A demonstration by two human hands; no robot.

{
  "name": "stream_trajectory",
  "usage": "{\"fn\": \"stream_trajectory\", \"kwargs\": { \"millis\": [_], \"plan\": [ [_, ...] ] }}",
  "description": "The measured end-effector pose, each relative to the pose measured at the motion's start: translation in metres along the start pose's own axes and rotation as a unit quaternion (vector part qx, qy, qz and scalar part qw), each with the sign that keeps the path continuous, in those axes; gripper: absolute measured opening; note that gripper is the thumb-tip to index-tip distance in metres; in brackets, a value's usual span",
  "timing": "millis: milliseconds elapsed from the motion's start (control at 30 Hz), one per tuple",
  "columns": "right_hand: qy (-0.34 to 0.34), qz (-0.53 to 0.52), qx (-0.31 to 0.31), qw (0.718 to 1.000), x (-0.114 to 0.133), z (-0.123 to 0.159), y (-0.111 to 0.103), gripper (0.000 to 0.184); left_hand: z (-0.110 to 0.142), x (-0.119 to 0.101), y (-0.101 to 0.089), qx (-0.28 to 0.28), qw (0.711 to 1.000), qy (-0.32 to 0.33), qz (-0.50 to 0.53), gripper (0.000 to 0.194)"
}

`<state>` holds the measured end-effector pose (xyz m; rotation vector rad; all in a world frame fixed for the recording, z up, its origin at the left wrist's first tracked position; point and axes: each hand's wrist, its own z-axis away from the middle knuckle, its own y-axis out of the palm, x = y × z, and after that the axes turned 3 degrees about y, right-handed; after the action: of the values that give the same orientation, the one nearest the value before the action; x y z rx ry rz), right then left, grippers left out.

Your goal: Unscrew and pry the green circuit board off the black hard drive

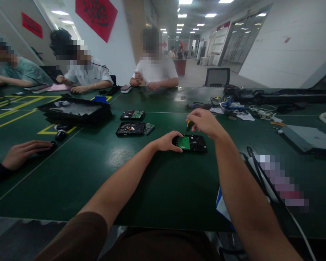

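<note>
A black hard drive [198, 144] with a green circuit board [184, 143] on its upper face lies on the green table. My left hand [168, 141] grips the drive's left end, thumb on the near edge and fingers on the far edge. Above the drive's far side, my right hand [204, 122] is closed around a small screwdriver [189, 125] with a yellow and black handle. The fingers hide part of it, and I cannot tell whether its tip touches the drive. To the left lie two more hard drives [130, 128] [126, 115], with a loose circuit board [149, 128] beside the nearer one.
Stacked black trays [76, 110] stand at the left. Another person's hand [29, 154] rests near the left edge. Cables [230, 105] and papers clutter the far right, with a grey metal case [306, 137] nearer. Several people sit across the table.
</note>
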<state>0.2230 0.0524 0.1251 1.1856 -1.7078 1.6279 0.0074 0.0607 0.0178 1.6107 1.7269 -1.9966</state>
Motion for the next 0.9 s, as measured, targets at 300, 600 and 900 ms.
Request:
{"fn": "stream_trajectory", "kwargs": {
  "millis": [300, 600, 900],
  "plan": [
    [-0.031, -0.028, 0.035, 0.998, 0.0033, 0.0017, 0.0006, 0.027, 0.0002, 0.004, 0.0027, -0.003, 1.0, 0.015, -0.001, 0.084],
    [-0.015, -0.051, 0.017, 0.998, -0.0001, -0.0004, 0.0022, 0.024, -0.0008, 0.0051, 0.0025, -0.008, 1.0, 0.013, 0.01, 0.082],
    [-0.023, -0.013, -0.007, 1.0, 0.0021, 0.0005, 0.0007, 0.025, -0.0007, 0.0045, 0.0023, -0.005, 1.0, 0.0, 0.013, 0.083]
  ]
}}
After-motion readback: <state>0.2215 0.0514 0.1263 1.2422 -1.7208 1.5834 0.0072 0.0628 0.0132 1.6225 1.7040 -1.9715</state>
